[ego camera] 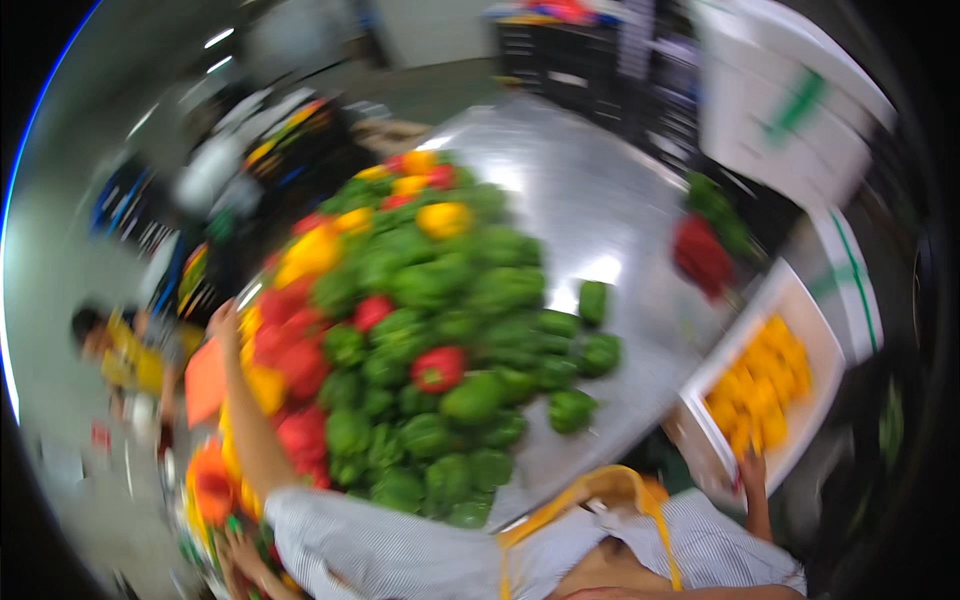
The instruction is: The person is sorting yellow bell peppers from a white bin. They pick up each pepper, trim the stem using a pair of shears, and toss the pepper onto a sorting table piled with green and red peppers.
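A large heap of green bell peppers (420,277), with red peppers (292,337) and yellow peppers (307,255) along its left side, covers much of a shiny metal table (600,195). My left hand (223,321) reaches past the heap to the table's far left edge, beside a flat orange thing (204,382); blur hides whether it grips this. On the right, my right hand (752,469) is at the near rim of a white box (817,330) of yellow peppers (761,382), its fingers by the lowest peppers. Whether it holds one or the rim is unclear.
A dark red thing (701,255) and a green one (716,206) lie at the table's right edge. Black crates (559,71) and white boxes (787,97) stand behind. Another person's hands (244,555) are at lower left; a person in a yellow apron (135,360) is farther off.
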The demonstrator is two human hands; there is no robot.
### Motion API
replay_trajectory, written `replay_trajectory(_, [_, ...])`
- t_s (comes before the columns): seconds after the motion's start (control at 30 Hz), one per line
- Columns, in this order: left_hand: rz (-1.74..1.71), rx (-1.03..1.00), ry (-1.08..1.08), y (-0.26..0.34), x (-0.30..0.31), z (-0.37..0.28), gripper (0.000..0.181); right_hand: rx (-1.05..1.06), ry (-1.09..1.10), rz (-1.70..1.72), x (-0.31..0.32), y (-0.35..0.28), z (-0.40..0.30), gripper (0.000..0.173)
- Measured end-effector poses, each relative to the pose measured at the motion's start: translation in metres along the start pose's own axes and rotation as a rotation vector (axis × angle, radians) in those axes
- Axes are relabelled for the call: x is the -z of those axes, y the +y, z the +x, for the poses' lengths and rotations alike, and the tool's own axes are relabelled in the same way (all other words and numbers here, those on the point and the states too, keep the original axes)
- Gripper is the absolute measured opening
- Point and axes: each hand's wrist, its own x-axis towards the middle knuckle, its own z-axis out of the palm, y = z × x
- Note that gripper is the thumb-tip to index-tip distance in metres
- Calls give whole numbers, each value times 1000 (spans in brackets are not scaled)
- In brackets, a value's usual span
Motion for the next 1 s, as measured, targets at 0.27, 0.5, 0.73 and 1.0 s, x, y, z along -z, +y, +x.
replay_trajectory(0.27, [25,-447,-922,239,-208,-256,38,-27,27,178,13,-82,-21,44])
replay_trajectory(0.5, [166,-486,-1856,282,-456,-528,43,-23,59,798,44,-61,-58,50])
replay_trajectory(0.73, [124,-543,-1770,183,-656,-750,70,-136,-40,1099,76,-40,-70,58])
replay_trajectory(1.0, [360,-1310,-1642,213,-658,-901,84,-227,-2,1209,88,35,-67,63])
